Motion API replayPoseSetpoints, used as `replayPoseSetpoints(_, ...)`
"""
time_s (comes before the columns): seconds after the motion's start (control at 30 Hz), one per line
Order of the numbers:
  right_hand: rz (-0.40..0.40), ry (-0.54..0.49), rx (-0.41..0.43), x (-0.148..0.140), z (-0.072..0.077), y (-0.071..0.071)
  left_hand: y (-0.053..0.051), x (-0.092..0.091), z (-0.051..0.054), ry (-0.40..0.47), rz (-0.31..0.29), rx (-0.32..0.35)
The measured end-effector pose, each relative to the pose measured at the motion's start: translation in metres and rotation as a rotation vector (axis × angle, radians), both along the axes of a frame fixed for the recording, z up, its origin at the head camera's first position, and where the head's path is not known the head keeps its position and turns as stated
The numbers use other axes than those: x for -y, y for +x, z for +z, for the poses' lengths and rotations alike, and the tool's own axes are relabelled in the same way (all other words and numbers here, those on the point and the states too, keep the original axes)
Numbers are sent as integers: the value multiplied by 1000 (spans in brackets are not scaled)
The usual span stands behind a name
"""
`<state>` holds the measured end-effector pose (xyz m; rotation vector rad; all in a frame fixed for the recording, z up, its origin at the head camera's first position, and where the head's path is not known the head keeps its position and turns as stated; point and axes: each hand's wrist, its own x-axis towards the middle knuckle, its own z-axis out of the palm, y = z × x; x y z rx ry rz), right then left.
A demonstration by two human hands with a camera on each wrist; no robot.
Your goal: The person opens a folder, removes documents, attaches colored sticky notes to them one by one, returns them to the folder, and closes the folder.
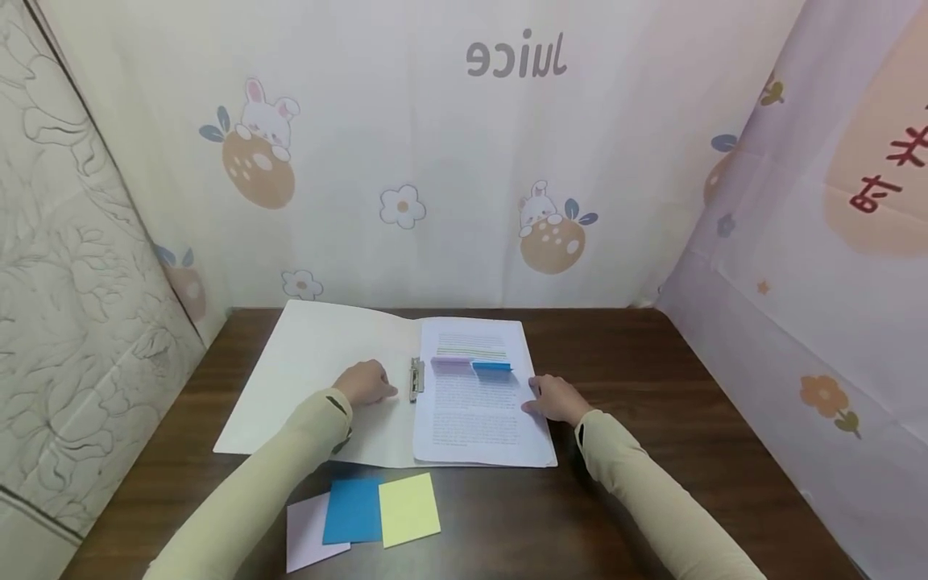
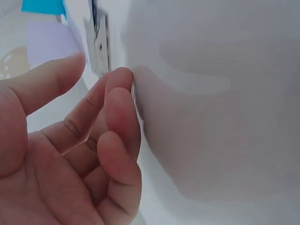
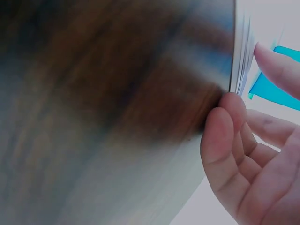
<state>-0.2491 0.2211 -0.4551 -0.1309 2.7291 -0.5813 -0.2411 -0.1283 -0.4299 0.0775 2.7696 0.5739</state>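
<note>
A white folder (image 1: 319,346) lies spread on the table, with a printed paper stack (image 1: 471,427) on its right side and a metal clip (image 1: 416,380) by the stack's left edge. My left hand (image 1: 366,382) rests on the bare inner cover just left of the clip, fingers loosely bent and holding nothing. At the stack's right edge, my right hand (image 1: 557,398) touches the page and folder edges with relaxed fingertips (image 3: 218,126); its thumb is over the page side. A purple sticky note (image 1: 452,361) and a blue sticky note (image 1: 493,367) stick up from the top sheet.
Below the folder, a purple note pad (image 1: 308,536), a blue note pad (image 1: 353,511) and a yellow note pad (image 1: 409,510) lie side by side, partly overlapping. The dark wooden table (image 1: 652,370) meets a printed curtain (image 1: 464,225) at its back edge.
</note>
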Motion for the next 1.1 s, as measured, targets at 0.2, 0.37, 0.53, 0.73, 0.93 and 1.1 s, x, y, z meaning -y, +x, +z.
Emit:
replayPoseSetpoints(0.2,6,-9,-16,0,-6,0,-5,29,10,2,4,-37)
replayPoseSetpoints(0.37,-7,-21,1,-1,-6,-1,-11,55,21,8,6,-76)
replayPoseSetpoints(0.53,-7,-26,19,-2,-4,-2,-14,77,34,-31,50,-105)
replayPoseSetpoints(0.73,2,-24,10,-1,-1,-3,-15,108,40,-43,128,-91)
replayPoseSetpoints(0.93,-5,-23,12,-2,-1,-3,-12,139,38,-39,181,-7)
replayPoseSetpoints(1.1,-17,-34,23,-2,-4,-3,-7,162,34,-56,175,59)
